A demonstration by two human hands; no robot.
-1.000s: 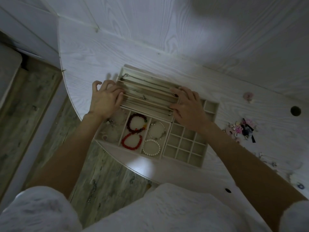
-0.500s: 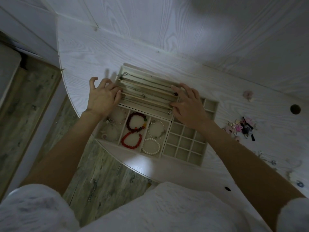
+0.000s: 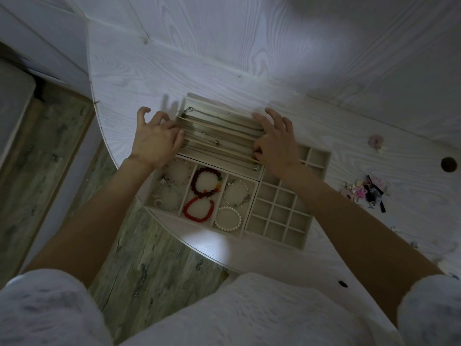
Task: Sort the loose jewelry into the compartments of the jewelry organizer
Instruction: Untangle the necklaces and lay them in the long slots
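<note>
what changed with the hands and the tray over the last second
The left hand slid off the beige necklace tray to its left end, fingers now spread and curled. The right hand shifted slightly farther along the tray's right end, its fingertips still resting there. The necklace tray, the red bead bracelets, the white pearl bracelet and the empty grid tray stayed put.
</note>
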